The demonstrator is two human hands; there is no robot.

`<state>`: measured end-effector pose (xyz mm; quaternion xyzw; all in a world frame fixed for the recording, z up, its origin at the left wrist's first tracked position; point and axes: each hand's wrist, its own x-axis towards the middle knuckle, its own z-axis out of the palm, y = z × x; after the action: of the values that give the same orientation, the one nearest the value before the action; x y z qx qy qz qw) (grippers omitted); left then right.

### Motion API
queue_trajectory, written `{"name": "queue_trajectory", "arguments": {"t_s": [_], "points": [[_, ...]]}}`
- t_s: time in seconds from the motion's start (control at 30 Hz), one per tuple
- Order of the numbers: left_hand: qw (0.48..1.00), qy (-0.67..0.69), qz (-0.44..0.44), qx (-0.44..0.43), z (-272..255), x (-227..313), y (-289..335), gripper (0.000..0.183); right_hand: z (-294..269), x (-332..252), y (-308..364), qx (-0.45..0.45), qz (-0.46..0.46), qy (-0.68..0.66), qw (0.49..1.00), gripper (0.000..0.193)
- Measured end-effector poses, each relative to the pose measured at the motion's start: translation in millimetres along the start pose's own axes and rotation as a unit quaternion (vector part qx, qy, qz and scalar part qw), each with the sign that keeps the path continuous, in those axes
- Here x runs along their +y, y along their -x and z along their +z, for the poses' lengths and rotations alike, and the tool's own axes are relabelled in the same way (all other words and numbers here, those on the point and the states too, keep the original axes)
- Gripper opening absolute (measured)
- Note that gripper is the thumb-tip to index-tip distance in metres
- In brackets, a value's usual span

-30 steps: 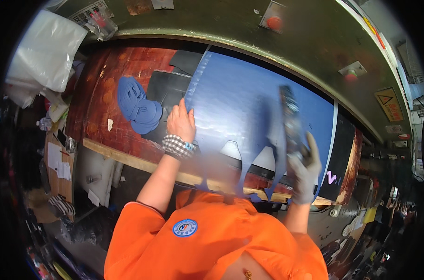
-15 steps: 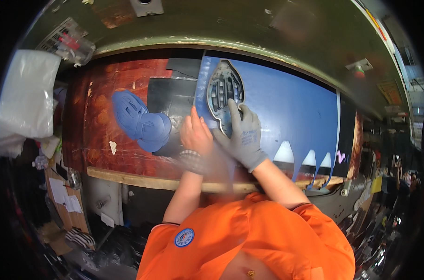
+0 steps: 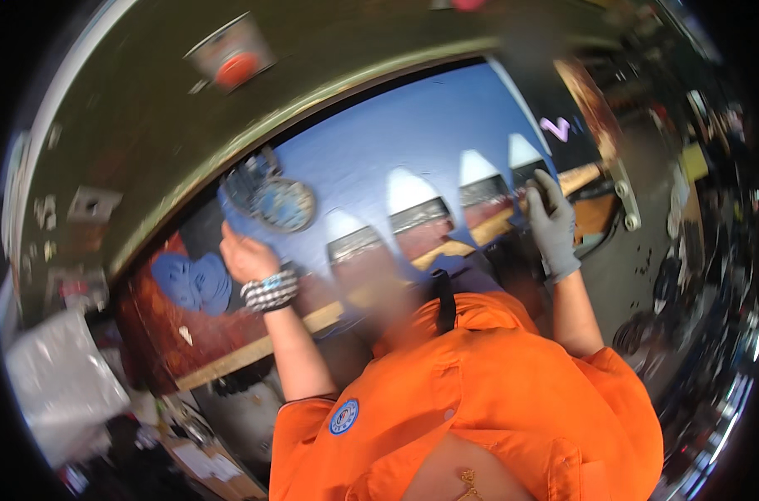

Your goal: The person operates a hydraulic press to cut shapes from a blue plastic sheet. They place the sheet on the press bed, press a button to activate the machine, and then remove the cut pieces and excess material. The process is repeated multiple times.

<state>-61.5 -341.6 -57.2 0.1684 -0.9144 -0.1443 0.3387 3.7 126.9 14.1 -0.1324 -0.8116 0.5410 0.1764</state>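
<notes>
Blue sheet (image 3: 413,159) lies spread flat on the desk (image 3: 254,351), its long axis running left to right across my front, the scalloped edge with pale cut-out notches toward me. My left hand (image 3: 247,255) — bare, beaded bands at the wrist — rests on the sheet's left end, fingers curled down onto the material; whether it pinches the edge or only presses, I cannot tell. Just above it sits a dark oval tool (image 3: 271,200) with a round face, on the sheet's upper left corner, close to my knuckles but seemingly apart from them.

My right hand (image 3: 553,224) — grey glove — is at the far right end of the sheet, fingers closed around something dark at the edge; what it is stays blurred. So the hands sit at opposite ends of the long axis, left nearer the oval tool. A smaller crumpled blue piece (image 3: 191,282) lies on the red-brown desk surface left of my left wrist, untouched.
</notes>
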Motion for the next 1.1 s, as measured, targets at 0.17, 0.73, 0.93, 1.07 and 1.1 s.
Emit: {"name": "queue_trajectory", "arguments": {"t_s": [0.17, 0.73, 0.93, 1.07, 1.1], "points": [[0.999, -0.047, 0.019, 0.004, 3.8, -11.7, -34.6, 0.036, -106.3, 44.1, -54.8, 0.119, 0.003, 0.045, 0.992, 0.026], [0.912, 0.031, 0.364, -0.186, 138.3, 305.9, 20.9, 0.036, -332.4, 148.5, -552.9, 0.295, 0.024, -0.291, 0.910, 0.034], [0.918, -0.034, 0.331, -0.217, 157.8, 330.3, 31.9, 0.041, -369.9, 187.8, -677.3, 0.298, 0.052, -0.416, 0.858, 0.036], [0.917, -0.077, 0.284, -0.269, 148.6, 369.4, 32.3, 0.048, -379.2, 210.7, -728.0, 0.333, 0.069, -0.450, 0.826, 0.037], [0.916, -0.087, 0.274, -0.279, 144.9, 376.9, 31.8, 0.049, -379.5, 214.1, -738.3, 0.355, 0.083, -0.458, 0.811, 0.038]]}}
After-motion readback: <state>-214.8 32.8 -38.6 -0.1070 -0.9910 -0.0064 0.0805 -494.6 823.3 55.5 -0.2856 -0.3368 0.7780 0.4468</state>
